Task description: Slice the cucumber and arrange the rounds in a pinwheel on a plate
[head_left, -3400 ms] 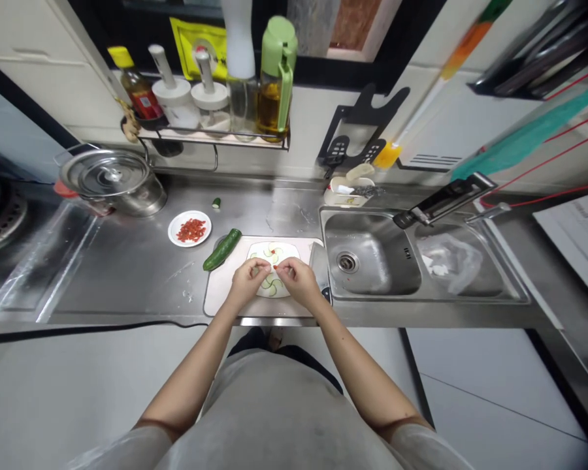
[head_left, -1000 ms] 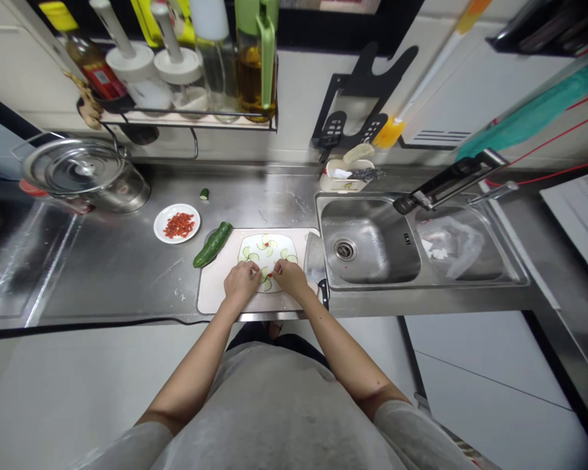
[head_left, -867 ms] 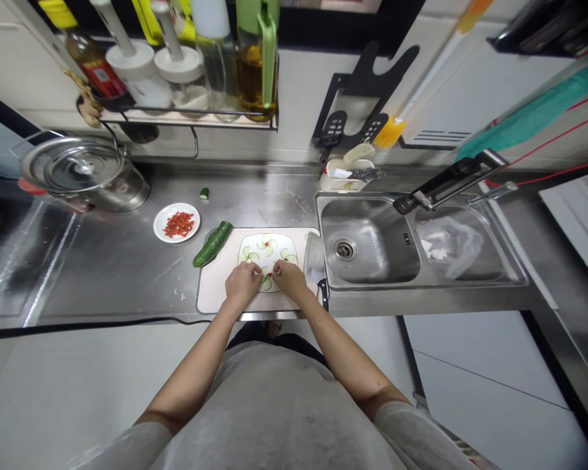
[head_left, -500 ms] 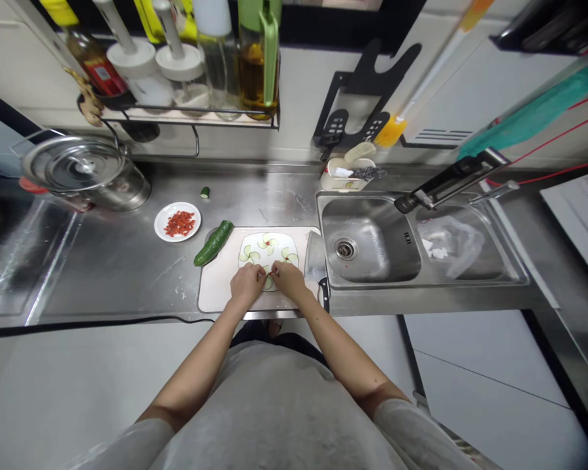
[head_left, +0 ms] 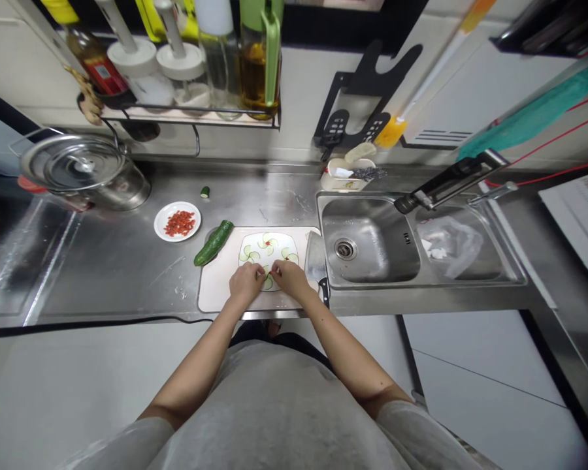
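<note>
A white squarish plate (head_left: pixel 255 243) with a dark rim line lies on a pale cutting board (head_left: pixel 215 287). Thin cucumber slices (head_left: pixel 268 243) form pinwheels on it, some with red centres. Over the plate's near edge, my left hand (head_left: pixel 246 283) has its fingertips pinched together beside a cucumber slice; anything in them is too small to make out. My right hand (head_left: pixel 290 279) pinches close by, with a tiny red piece (head_left: pixel 270 273) at its fingertips. Part of the plate is hidden by both hands.
A cucumber (head_left: pixel 214 243) rests on the board's left edge, and a cleaver (head_left: pixel 316 258) on its right. Left of them is a small white plate (head_left: pixel 159 226) of red pieces (head_left: pixel 179 223). A cucumber end (head_left: pixel 204 192) lies behind. The double sink (head_left: pixel 372 277) is at right, a lidded pot (head_left: pixel 122 189) at left.
Both hands stay over the plate's near edge; the right fingers have shifted very slightly. Nothing else has visibly moved.
</note>
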### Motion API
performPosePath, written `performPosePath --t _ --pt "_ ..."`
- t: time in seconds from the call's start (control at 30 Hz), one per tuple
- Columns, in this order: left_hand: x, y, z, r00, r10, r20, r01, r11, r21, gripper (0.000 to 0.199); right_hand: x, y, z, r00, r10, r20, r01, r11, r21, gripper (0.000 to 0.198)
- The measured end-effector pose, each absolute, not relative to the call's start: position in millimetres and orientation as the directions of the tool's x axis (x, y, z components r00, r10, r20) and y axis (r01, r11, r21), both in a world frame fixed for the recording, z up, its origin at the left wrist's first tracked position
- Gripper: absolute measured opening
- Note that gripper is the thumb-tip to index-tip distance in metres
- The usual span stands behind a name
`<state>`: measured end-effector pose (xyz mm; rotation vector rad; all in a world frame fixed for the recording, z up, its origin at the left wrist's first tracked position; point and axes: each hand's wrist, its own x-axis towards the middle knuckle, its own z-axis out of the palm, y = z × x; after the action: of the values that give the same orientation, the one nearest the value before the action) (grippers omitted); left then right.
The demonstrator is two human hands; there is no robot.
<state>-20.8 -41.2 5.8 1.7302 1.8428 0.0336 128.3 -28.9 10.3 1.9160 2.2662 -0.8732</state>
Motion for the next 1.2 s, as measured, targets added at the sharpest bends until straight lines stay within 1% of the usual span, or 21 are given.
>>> performPosePath --t 0.1,0.33,0.63,0.8,0.93,1.07,1.2 --pt "-25.0 -38.7 6.5 0.009 0.923 -0.385 0.882 0.175 0.438 0.014 126.1 -28.6 11.0 -0.248 0.877 -0.411 0.91 0.065 -0.41 0.014" --pt "-25.8 -38.0 5.5 0.012 0.916 -0.401 0.882 0.179 0.435 0.014 120.2 -27.4 9.7 -0.249 0.845 -0.474 0.92 0.053 -0.388 0.016" --pt "-18.7 -40.3 7.2 0.048 0.905 -0.424 0.912 0.133 0.387 0.016 119.9 -26.2 7.1 -0.256 0.847 -0.467 0.925 0.074 -0.372 0.017" --pt "-18.8 -40.1 8.4 0.051 0.904 -0.425 0.913 0.13 0.387 0.017 124.3 -24.1 6.0 -0.231 0.857 -0.46 0.918 0.036 -0.395 0.014" --pt "-18.7 -40.0 9.3 0.061 0.908 -0.415 0.913 0.117 0.391 0.018 124.4 -22.9 4.5 -0.219 0.876 -0.43 0.919 0.036 -0.393 0.013" --pt "-18.7 -39.8 7.5 0.061 0.903 -0.425 0.916 0.119 0.383 0.019 121.2 -23.8 3.3 -0.219 0.861 -0.46 0.926 0.034 -0.376 0.014" --pt "-18.6 -40.5 6.1 0.06 0.904 -0.424 0.918 0.117 0.38 0.02 119.5 -24.4 2.1 -0.215 0.861 -0.46 0.925 0.029 -0.378 0.014"
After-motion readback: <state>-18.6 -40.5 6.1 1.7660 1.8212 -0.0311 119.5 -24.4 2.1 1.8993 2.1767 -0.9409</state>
